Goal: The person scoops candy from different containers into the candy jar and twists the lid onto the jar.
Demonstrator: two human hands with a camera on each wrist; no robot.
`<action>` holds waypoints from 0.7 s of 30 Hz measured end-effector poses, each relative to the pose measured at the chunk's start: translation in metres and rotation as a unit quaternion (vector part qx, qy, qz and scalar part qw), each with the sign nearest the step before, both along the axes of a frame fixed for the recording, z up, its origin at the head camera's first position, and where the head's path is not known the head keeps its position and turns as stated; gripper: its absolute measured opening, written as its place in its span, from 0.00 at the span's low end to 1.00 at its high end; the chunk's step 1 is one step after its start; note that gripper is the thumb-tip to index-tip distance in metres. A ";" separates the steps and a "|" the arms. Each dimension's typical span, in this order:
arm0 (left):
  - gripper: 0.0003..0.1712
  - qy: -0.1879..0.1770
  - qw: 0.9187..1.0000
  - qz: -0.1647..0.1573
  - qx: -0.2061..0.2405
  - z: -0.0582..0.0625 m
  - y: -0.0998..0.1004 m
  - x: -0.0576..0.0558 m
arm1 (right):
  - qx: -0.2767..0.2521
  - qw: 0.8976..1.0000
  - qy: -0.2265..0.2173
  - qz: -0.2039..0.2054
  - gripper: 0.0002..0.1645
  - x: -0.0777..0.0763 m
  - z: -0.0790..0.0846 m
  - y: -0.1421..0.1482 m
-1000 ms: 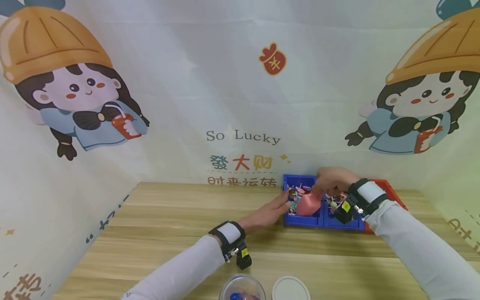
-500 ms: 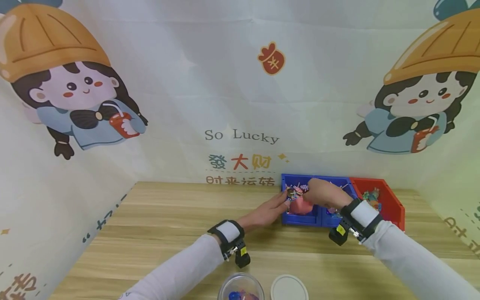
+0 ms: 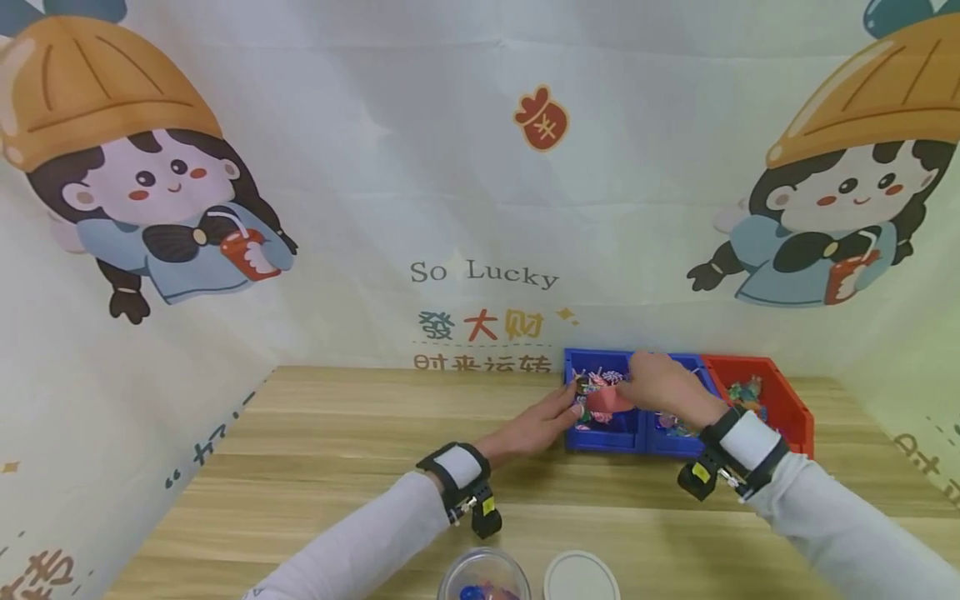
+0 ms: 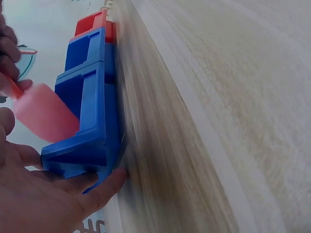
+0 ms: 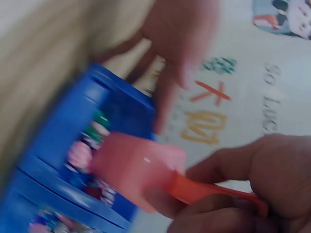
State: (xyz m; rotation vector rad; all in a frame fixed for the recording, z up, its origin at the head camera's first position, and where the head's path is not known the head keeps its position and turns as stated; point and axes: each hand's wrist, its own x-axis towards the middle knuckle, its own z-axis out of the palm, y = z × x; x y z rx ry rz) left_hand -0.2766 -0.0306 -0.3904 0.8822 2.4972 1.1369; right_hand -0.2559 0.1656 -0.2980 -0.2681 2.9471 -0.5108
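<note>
My right hand (image 3: 663, 383) grips the handle of a pinkish-red plastic scoop (image 5: 131, 162), its fingers and thumb curled round it. The scoop's bowl is tilted inside the left blue bin (image 3: 609, 442), over small colourful pieces (image 5: 80, 155); one shows a pink-and-white swirl. What the bowl contains is hidden. My left hand (image 3: 534, 427) touches that bin's left end with fairly straight fingers, seen spread along its outer wall (image 4: 77, 160) in the left wrist view.
A second blue bin (image 3: 678, 448) and a red bin (image 3: 797, 417) stand in line to the right, both with small colourful pieces. Behind them rises a printed cloth backdrop (image 3: 480, 208). A clear round jar (image 3: 483, 562) and a white lid (image 3: 581, 579) sit at the front edge.
My right hand swung left with the scoop, then came back slightly right; the scoop's bowl now appears tipped and higher among the pieces. The left hand stays at the bin's end.
</note>
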 end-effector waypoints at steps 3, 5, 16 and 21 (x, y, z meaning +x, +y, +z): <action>0.32 0.004 1.000 -0.001 -0.003 0.000 -0.001 0.001 | 0.000 1.000 -0.027 0.009 0.14 -0.005 0.014 0.005; 0.32 0.008 1.000 -0.001 -0.007 0.001 -0.002 0.002 | 0.001 0.999 -0.049 0.011 0.13 -0.008 0.020 0.006; 0.32 0.064 0.995 -0.024 -0.068 0.003 -0.003 -0.002 | 0.029 0.996 -0.078 0.030 0.09 -0.009 -0.003 -0.010; 0.33 0.130 0.983 -0.024 -0.131 0.002 -0.003 -0.005 | 0.048 0.999 -0.007 0.013 0.15 0.005 -0.030 -0.017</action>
